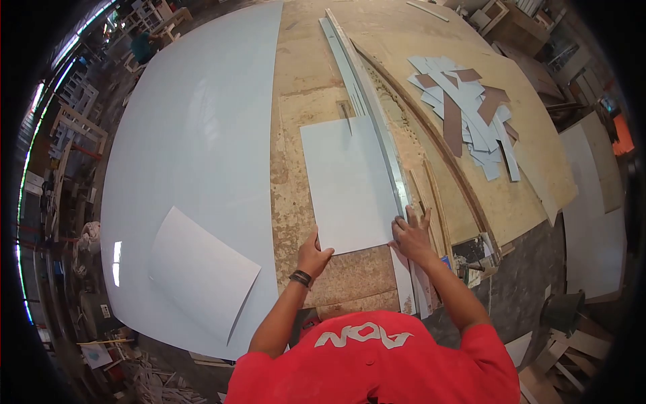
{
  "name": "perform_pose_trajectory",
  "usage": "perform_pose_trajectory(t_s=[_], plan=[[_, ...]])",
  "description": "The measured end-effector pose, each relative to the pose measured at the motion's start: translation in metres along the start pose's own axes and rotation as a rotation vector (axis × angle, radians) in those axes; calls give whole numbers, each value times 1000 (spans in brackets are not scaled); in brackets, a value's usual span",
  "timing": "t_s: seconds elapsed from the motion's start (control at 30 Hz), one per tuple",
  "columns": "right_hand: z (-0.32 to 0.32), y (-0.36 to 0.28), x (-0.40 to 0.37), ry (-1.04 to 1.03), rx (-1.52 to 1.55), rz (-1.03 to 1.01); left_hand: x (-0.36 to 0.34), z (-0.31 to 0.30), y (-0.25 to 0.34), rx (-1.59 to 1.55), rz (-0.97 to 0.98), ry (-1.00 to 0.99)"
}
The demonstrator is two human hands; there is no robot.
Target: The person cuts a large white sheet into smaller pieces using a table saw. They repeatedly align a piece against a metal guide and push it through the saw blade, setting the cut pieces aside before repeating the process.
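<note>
A white rectangular sheet (351, 185) lies on the worn wooden bench, its right edge along a long metal rail (377, 114). My left hand (313, 256) grips the sheet's near left corner, thumb along the near edge and fingers at the left side. At the near right corner my right hand (412, 236) rests with fingers spread over the sheet's edge and the rail. A thin dark blade-like piece (346, 118) stands at the sheet's far edge. Narrow white strips (402, 279) run out below my right hand.
To the left, a large glossy white panel (195, 121) carries a smaller curled white sheet (202, 273). White and brown offcuts (464, 111) are heaped on the right. A curved wooden strip (431, 131) lies beyond the rail. A person (142, 47) is at the far left.
</note>
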State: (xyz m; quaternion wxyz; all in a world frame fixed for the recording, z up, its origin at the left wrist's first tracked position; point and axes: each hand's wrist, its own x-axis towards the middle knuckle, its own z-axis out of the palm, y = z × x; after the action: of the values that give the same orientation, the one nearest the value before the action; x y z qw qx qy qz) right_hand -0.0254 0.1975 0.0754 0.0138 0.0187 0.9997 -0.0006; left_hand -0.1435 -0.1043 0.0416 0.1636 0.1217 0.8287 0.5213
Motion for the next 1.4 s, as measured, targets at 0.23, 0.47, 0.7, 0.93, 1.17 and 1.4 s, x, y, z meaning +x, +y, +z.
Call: perform_pose_trajectory(t_s=[0.23,0.47,0.7,0.93,1.17,1.4], plan=[[-5,16,66,-18,-3,12,69,-11,18,279,-96,-164],[-13,33,141,-75,-20,24,144,-17,22,384,9,-108],[-16,53,207,-77,7,33,220,-14,19,485,-34,-114],[-7,63,218,-26,-42,-40,233,-13,11,549,-15,-76],[3,67,224,3,-63,-52,236,-14,18,584,-66,-107],[-2,74,261,-88,-159,-4,272,-18,18,580,-67,-110]])
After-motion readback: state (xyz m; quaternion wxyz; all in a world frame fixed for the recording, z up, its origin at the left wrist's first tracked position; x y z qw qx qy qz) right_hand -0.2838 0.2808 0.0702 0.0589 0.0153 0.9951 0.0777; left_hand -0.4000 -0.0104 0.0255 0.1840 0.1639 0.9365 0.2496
